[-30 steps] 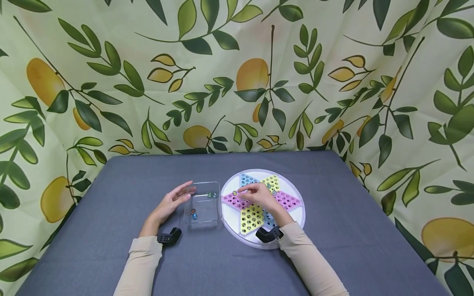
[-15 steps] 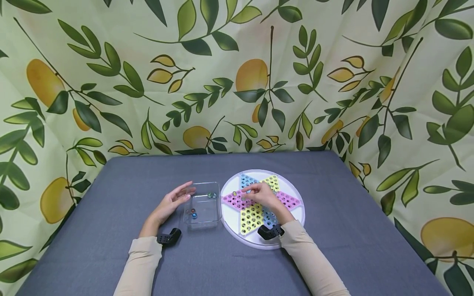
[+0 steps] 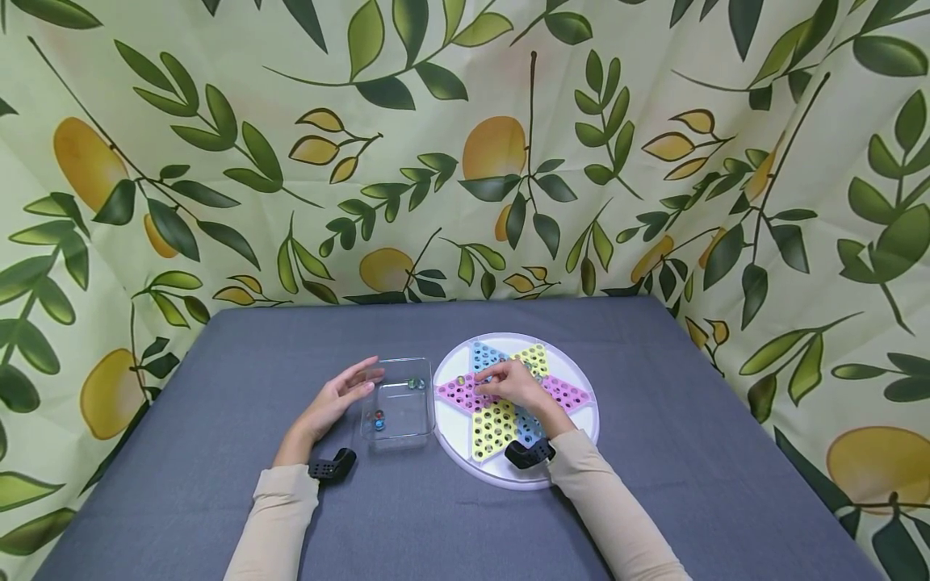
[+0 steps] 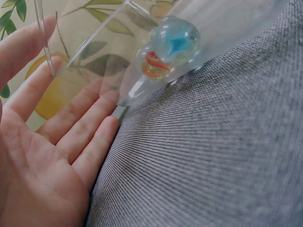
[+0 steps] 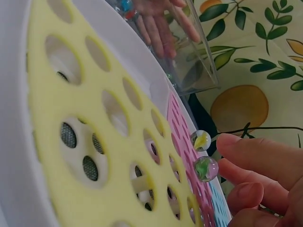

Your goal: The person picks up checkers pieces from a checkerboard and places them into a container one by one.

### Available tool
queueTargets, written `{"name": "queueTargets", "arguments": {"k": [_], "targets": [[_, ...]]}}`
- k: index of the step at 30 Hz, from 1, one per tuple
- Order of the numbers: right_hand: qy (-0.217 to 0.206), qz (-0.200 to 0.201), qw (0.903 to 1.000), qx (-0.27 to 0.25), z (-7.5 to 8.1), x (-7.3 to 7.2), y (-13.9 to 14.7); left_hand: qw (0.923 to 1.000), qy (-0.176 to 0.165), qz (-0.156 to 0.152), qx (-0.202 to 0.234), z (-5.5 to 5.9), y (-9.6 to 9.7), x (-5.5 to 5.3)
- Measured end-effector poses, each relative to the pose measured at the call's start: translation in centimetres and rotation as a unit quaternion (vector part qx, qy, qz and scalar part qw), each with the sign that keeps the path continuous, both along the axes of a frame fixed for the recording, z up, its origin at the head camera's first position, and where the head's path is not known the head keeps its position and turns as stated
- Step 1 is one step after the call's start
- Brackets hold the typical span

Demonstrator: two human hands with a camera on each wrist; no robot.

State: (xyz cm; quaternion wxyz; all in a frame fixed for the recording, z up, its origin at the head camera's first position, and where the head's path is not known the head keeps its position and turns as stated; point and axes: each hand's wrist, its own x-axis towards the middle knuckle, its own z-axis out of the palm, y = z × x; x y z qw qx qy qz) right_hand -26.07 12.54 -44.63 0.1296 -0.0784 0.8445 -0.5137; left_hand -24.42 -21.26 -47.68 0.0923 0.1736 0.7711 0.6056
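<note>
In the head view, my left hand (image 3: pixel 336 400) is beside a clear plastic box (image 3: pixel 400 442), its fingers extended along the left wall. Blue and orange-red glass marbles (image 4: pixel 177 40) lie in the box near those fingers, and green ones (image 3: pixel 414 384) lie at its back right. My right hand (image 3: pixel 514 382) hovers over the left pink point of a white round Chinese checkers board (image 3: pixel 458 452), fingers bent downward. A green marble (image 5: pixel 206 169) sits at the pink surface, fully visible just below the right fingertips (image 5: pixel 229 142). Beside it is a yellow-swirled marble (image 5: pixel 200 140).
The board's star has yellow (image 3: pixel 494 429), pink (image 3: pixel 565 394) and blue (image 3: pixel 488 353) points with holes. Grey cloth (image 3: pixel 291 339) covers the table. A leaf-and-fruit patterned curtain (image 3: pixel 407 194) hangs behind and at both sides.
The right hand has shifted slightly right over the pink point. The green marble seen under its fingers half a second ago is now hidden in the head view. The left hand keeps its place.
</note>
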Motion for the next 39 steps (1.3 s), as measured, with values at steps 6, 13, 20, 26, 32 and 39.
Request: {"name": "queueTargets", "arguments": {"k": [6,13,20,26,32,39], "targets": [[-0.002,0.004,0.9999,0.015,-0.18,-0.19,-0.07,1.0,0.005,0.0,0.005,-0.01,0.0,0.06],[-0.006,0.013,0.9998,0.011,-0.59,-0.25,0.11,1.0,0.003,0.0,0.001,-0.07,0.04,0.15],[0.0,0.011,0.9998,0.015,-0.76,-0.26,0.05,1.0,0.007,-0.001,0.003,-0.07,0.03,0.12],[0.001,-0.001,0.9997,0.024,-0.64,-0.15,-0.25,1.0,0.008,-0.003,0.005,0.01,0.03,0.12],[0.003,-0.007,0.9997,0.025,-0.74,-0.21,-0.2,0.9999,0.008,-0.003,0.007,-0.04,0.03,0.08],[0.015,-0.019,0.9994,0.024,-0.51,-0.13,-0.15,0.9999,0.007,-0.002,0.009,-0.15,0.0,0.06]]}}
